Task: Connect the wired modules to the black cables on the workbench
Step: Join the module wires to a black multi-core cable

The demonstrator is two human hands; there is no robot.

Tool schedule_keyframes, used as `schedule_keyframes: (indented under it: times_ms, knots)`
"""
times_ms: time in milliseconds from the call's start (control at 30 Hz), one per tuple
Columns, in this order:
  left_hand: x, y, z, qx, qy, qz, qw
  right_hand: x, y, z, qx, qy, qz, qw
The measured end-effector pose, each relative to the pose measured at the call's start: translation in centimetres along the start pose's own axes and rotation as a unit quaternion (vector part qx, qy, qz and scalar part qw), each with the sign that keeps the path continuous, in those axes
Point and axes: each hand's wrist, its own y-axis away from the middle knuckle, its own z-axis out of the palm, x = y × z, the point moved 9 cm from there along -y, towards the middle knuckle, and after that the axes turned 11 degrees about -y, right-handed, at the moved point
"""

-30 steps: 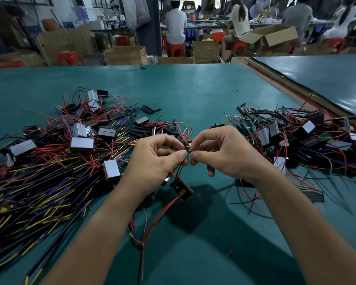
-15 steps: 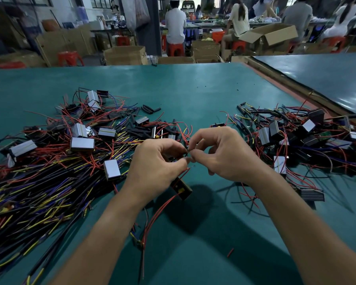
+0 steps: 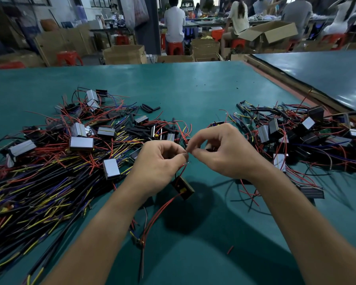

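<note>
My left hand (image 3: pixel 159 164) and my right hand (image 3: pixel 220 152) meet fingertip to fingertip above the green workbench (image 3: pixel 185 89). Both pinch thin wire ends at the point where they touch. A small dark module (image 3: pixel 183 187) hangs just below my left hand on red wires (image 3: pixel 162 210). These wires run down to a black cable (image 3: pixel 141 262) lying toward me. What lies inside either palm is hidden.
A big heap of black cables with yellow and red ends and silver modules (image 3: pixel 81 143) fills the left side. A second pile of wired modules (image 3: pixel 296 132) lies at the right. A red wire scrap (image 3: pixel 230 249) lies near me. People sit at tables far behind.
The fingertips of both hands have shifted slightly against each other on the wire ends. The hanging module has swung a little. The piles are as before.
</note>
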Motion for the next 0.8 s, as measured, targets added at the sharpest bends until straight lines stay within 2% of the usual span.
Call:
schedule_keyframes:
  times_ms: [100,233,367,600,800]
  knots:
    - [0.6,0.2,-0.1,0.004,-0.029,0.035,0.999,0.7,-0.1,-0.2,-0.001,-0.054,0.04,0.998]
    - [1.1,0.5,-0.4,0.018,-0.082,0.074,0.994,0.8,-0.1,0.2,-0.03,-0.048,0.055,0.997]
    - [1.2,0.4,-0.4,0.021,-0.094,0.08,0.992,0.5,0.1,0.1,-0.042,-0.035,0.044,0.998]
    - [1.0,0.3,-0.2,-0.007,-0.041,0.048,0.998,0.6,0.2,0.2,-0.041,0.016,0.039,0.998]
    - [-0.4,0.2,0.3,-0.043,0.066,-0.054,0.995,-0.2,0.2,-0.1,0.013,0.08,-0.013,0.997]
